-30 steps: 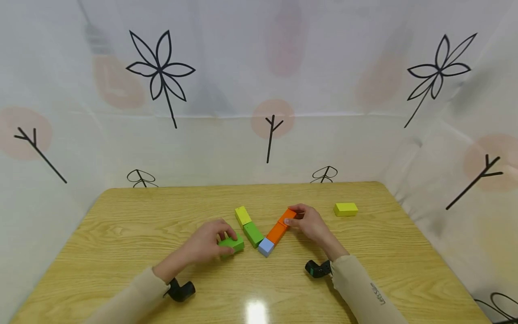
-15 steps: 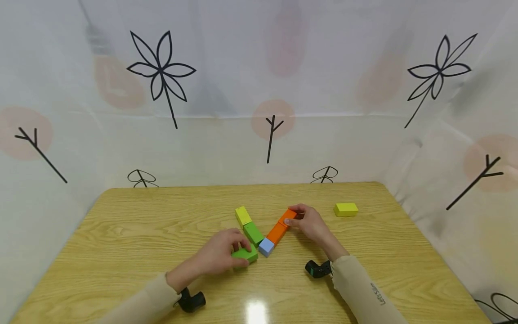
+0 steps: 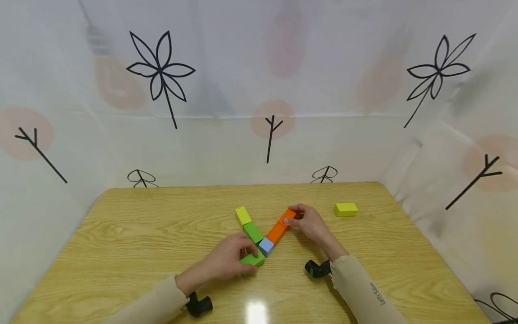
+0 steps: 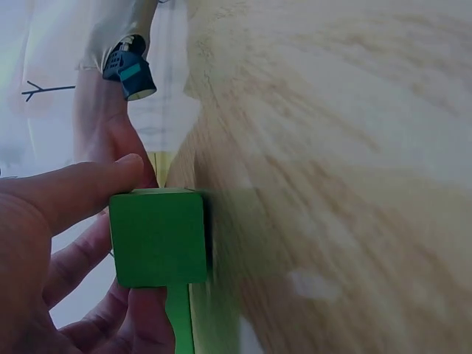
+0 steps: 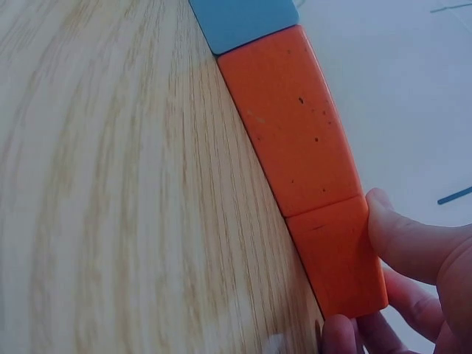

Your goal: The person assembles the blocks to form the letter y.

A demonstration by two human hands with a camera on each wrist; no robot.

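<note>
My left hand (image 3: 226, 260) pinches a green block (image 3: 254, 261) between thumb and fingers, low over the table and just left of a blue block (image 3: 266, 246). The block's square end (image 4: 158, 240) faces the left wrist camera. From the blue block, two orange blocks run up and right; my right hand (image 3: 311, 225) holds the far orange block (image 5: 339, 258) by its side and end, the nearer orange block (image 5: 295, 125) meeting it end to end. Up and left of the blue block lie a second green block (image 3: 253, 232) and a yellow block (image 3: 243, 216) in line.
Another yellow block (image 3: 346, 209) lies apart at the right, beyond my right hand. The wooden table (image 3: 141, 220) ends at the back against a white printed curtain (image 3: 218, 144). Black wrist cameras hang below both sleeves, close to the tabletop.
My left hand has carried the green block right and slightly toward me, up close to the blue block. My right hand stays on the far orange block, and the other blocks have not moved.
</note>
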